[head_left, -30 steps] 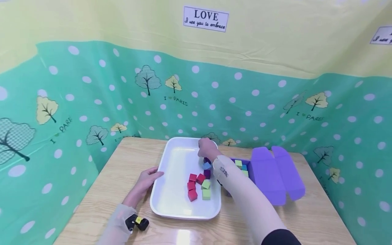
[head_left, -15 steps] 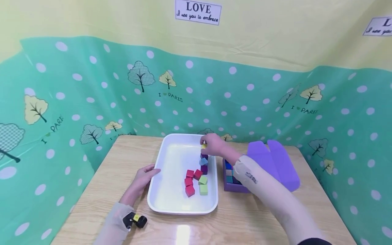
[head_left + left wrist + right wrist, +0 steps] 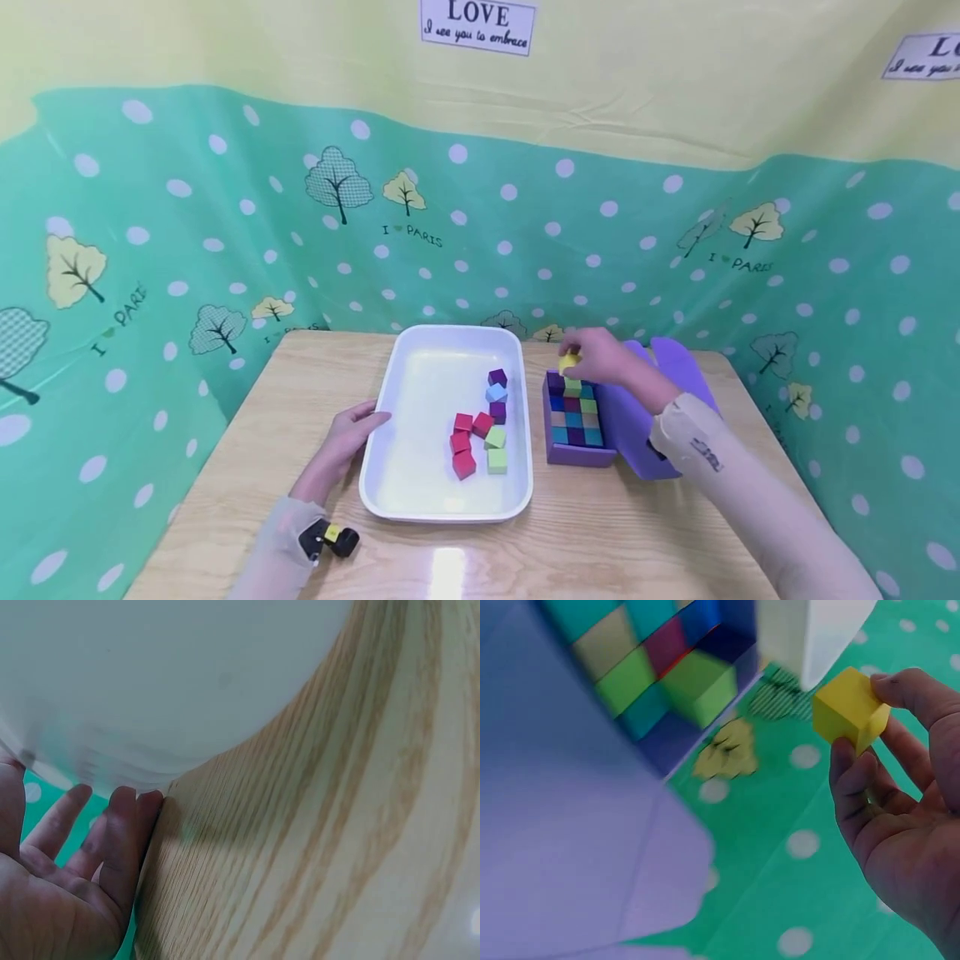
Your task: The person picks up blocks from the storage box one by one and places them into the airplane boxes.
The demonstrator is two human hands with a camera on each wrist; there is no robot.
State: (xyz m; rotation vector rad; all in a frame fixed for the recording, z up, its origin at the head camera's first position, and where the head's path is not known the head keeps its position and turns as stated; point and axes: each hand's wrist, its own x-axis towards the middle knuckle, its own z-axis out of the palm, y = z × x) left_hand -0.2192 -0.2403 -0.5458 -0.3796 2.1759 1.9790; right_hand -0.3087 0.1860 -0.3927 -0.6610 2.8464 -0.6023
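Note:
My right hand point(image 3: 600, 358) pinches a yellow cube point(image 3: 851, 709) between thumb and fingertips. It holds the cube above the back end of a purple box point(image 3: 581, 457), whose lid stands folded out to the right. Inside the box lie rows of coloured cubes; a light green cube point(image 3: 700, 686) sits higher than its neighbours. My left hand point(image 3: 345, 437) holds the left side of a white tray point(image 3: 378, 492), thumb at the rim and fingers against the outer wall. Red cubes point(image 3: 463, 464), light green cubes point(image 3: 497, 461), purple cubes point(image 3: 497, 412) and a light blue cube point(image 3: 497, 392) lie in the tray's right half.
The wooden table point(image 3: 525, 558) bears both containers, the tray left of the box. A patterned curtain point(image 3: 450, 208) hangs behind and at both sides. The box's purple lid point(image 3: 645, 442) lies under my right forearm.
My right hand has lifted the yellow cube from the tray's back right corner and carried it right, over the purple box. My left hand stays at the tray.

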